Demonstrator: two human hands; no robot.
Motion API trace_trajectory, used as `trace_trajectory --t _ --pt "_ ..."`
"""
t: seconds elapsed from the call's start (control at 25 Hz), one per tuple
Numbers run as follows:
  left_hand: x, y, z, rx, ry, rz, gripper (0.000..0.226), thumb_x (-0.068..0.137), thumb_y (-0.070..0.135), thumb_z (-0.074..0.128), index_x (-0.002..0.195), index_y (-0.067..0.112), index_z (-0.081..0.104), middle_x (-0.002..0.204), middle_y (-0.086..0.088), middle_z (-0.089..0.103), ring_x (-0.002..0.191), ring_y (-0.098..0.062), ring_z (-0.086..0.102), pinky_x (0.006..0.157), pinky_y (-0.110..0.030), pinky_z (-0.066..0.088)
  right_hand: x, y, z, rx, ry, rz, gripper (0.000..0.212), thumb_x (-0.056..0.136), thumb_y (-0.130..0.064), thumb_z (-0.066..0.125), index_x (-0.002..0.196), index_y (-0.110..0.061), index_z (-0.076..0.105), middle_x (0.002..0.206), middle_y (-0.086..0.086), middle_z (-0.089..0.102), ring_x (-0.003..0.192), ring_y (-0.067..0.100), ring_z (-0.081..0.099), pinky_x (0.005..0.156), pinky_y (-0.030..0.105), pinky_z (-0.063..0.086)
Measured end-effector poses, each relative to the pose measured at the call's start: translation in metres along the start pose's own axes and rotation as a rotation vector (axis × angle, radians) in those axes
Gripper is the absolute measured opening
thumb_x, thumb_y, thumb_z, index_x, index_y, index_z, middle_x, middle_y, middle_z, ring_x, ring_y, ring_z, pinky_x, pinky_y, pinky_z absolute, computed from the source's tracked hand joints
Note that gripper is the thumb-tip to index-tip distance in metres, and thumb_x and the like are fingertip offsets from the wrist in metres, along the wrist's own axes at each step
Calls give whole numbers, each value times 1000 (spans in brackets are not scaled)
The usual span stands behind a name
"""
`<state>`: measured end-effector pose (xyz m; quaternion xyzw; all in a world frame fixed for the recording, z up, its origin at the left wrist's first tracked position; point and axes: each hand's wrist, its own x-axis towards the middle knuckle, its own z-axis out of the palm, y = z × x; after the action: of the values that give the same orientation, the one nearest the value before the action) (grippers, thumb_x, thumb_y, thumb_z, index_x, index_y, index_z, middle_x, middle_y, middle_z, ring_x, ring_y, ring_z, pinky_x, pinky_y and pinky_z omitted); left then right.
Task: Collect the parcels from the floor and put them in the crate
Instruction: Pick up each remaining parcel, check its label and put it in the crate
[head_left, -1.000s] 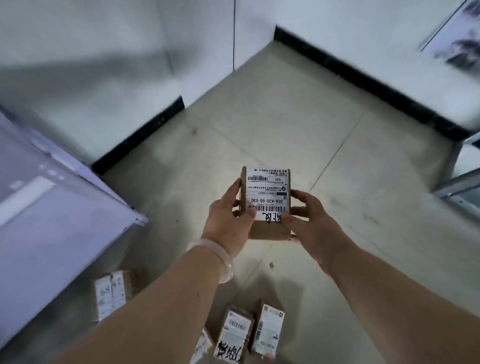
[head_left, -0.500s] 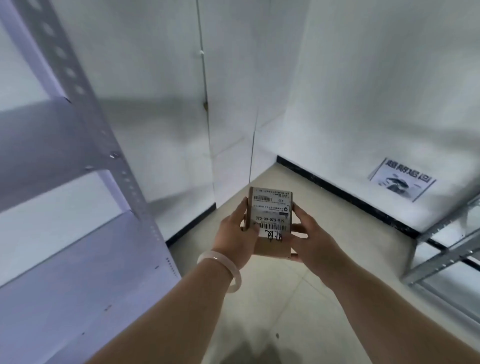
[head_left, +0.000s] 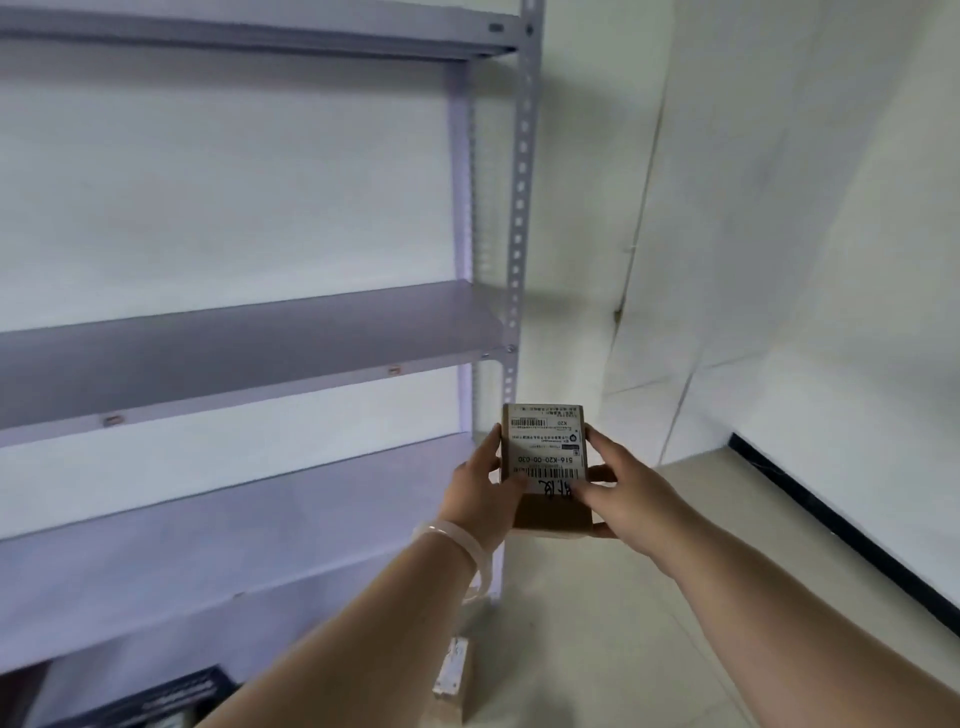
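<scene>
The parcel (head_left: 546, 467) is brown cardboard, dull and not shiny. Its label (head_left: 545, 441) is smooth white paper with black print. The shelf rack (head_left: 260, 343) is painted metal, pale and smooth, with a soft shine. The bracelet (head_left: 452, 535) is milky, smooth and shiny; plastic or stone, hard to tell. The floor (head_left: 623, 649) is pale tile, smooth and a little glossy. The wall (head_left: 779, 208) is white and dull. A second parcel (head_left: 451, 675) is cardboard with paper too.

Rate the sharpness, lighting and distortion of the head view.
Head view: soft, even light, no glare; the label on the held parcel is legible; the shelf rack is slightly soft; the floor parcel at the bottom edge is blurred; wide-angle distortion slants the rack's post.
</scene>
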<state>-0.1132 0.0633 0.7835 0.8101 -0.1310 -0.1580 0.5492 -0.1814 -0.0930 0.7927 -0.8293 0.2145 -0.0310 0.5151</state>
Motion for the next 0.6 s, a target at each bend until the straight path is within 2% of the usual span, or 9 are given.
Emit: trace_trajectory --t 0.16,0.32,0.36,0.48,0.6 --pt "-65 -13 -53 -37 136 -57 61 95 16 48 147 37 25 134 1 53 102 -19 60 80 -32 56 -37 -34 44 -82 -156 -85 64 92 -28 59 144 -49 26 107 -3 60 96 20 64 82 43 58" --pt "-103 -24 -108 -55 259 -77 60 95 18 47 146 39 25 135 2 53 102 -18 60 71 -28 56 -61 -73 88 -98 -257 -174 64 93 -29 58 144 -48 25 114 -2 59 101 20 61 81 40 57" --pt "-111 -27 -121 -69 286 -82 60 95 17 48 146 40 25 134 2 53 103 -18 60 71 -29 57 -67 -82 100 -98 -273 -193 64 93 -29 57 145 -47 25 118 -2 57 102 20 60 79 38 57" --pt "-134 -37 -154 -94 353 -106 62 93 16 50 146 40 26 132 3 56 102 -18 61 79 -36 58 -82 -103 131 -129 -303 -249 61 95 -28 55 147 -42 25 118 -4 51 99 17 54 65 22 50" --pt "-154 -50 -193 -105 391 -135 62 93 16 51 145 40 28 130 5 57 102 -18 62 80 -37 57 -98 -122 168 -103 -338 -275 61 95 -26 55 147 -40 26 115 -6 48 105 21 56 69 26 54"
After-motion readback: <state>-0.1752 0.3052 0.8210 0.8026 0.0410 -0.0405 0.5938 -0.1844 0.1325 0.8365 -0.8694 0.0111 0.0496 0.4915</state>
